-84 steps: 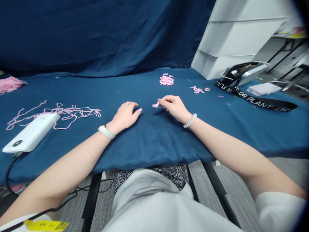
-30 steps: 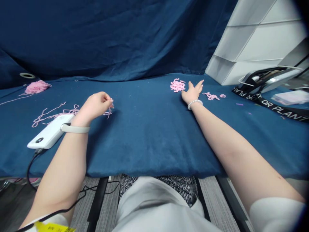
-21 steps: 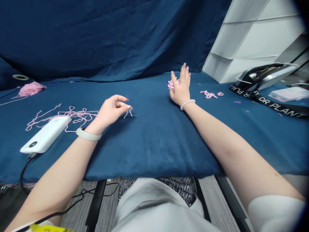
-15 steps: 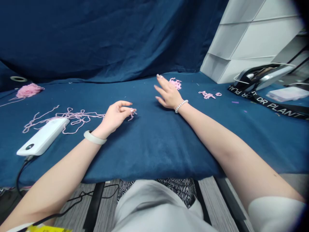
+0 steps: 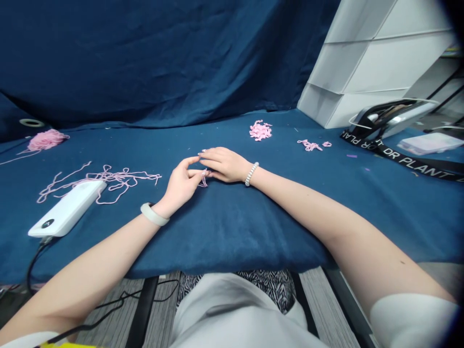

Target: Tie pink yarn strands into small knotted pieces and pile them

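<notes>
My left hand (image 5: 184, 182) pinches a short piece of pink yarn (image 5: 204, 182) between thumb and fingers, its loose ends hanging below the fingertips. From the right, my right hand (image 5: 227, 165) meets it, with its fingertips closed around the same bit of yarn. The fingers partly cover the yarn, so its exact shape is hard to make out. Left of my left hand lies a tangle of long pink yarn strands (image 5: 125, 178). Beyond my right hand sits a small pile of short pink yarn pieces (image 5: 260, 130).
A white power bank (image 5: 68, 208) with a black cable lies at the left, touching the strands. Behind it is a ball of pink yarn (image 5: 48, 139). More yarn bits (image 5: 311, 145) lie at right, near a lettered black strap (image 5: 406, 162) and white boxes (image 5: 366, 67).
My right hand has come back from beside the small yarn pile, moving left and nearer to meet my left hand. Its spread fingers have closed at the yarn piece. The pile is now uncovered.
</notes>
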Available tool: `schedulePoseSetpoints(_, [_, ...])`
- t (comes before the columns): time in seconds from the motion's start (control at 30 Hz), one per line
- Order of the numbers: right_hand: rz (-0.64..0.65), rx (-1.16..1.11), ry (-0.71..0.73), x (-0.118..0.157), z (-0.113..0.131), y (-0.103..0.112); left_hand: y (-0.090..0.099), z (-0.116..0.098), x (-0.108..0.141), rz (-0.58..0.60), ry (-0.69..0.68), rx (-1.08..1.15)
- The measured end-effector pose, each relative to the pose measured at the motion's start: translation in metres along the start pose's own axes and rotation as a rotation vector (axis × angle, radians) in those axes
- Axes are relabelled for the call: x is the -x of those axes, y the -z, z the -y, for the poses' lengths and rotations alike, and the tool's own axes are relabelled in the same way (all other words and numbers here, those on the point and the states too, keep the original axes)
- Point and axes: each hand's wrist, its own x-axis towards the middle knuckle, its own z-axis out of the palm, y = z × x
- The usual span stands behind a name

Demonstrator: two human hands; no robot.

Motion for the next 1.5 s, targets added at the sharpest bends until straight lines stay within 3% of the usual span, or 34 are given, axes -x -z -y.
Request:
schedulePoseSetpoints(0.13, [0.016,-0.034,0.031,0.0,0.001,-0.004,0.001,0.002,0.001,-0.024,-0.031,-0.116])
schedulePoseSetpoints(0.33, [-0.061,0.013,0.04,-0.001,-0.002,-0.006,-0.004,-0.007,0.005,-0.057,-0.05,-0.099])
schedulePoseSetpoints(0.43, [-0.045,-0.023,-0.02,0.001,-0.007,-0.006,-0.003,-0.01,0.006,-0.106,-0.067,-0.122])
schedulePoseSetpoints(0.53, [-0.078,-0.103,-0.169,0.005,-0.011,-0.006,0.001,-0.007,0.003,-0.146,-0.078,-0.12])
schedulePoseSetpoints(0.6, [-0.164,-0.176,-0.308,0.006,-0.013,-0.005,0.004,-0.004,0.0,-0.165,-0.091,-0.088])
schedulePoseSetpoints(0.83, [-0.69,-0.588,-1.145,0.007,-0.028,-0.002,0.003,0.001,-0.006,-0.152,-0.017,0.089])
schedulePoseSetpoints(0.93, [-0.849,-0.846,-1.382,0.005,-0.037,-0.001,0.0,-0.001,-0.004,-0.125,0.04,0.131])
schedulePoseSetpoints(1.0, [-0.88,-0.999,-1.501,0.006,-0.043,0.001,-0.002,-0.002,-0.003,-0.111,0.081,0.125])
schedulePoseSetpoints(1.13, [-0.843,-1.229,-1.573,0.012,-0.061,0.012,-0.006,-0.005,0.0,0.003,0.137,0.145])
schedulePoseSetpoints(1.3, [-0.963,-1.342,-1.552,0.01,-0.085,0.037,-0.005,-0.021,0.007,0.153,0.071,0.506])
schedulePoseSetpoints(1.5, [-1.145,-1.52,-1.623,-0.003,-0.081,0.07,0.004,-0.036,0.01,0.149,0.036,0.671])
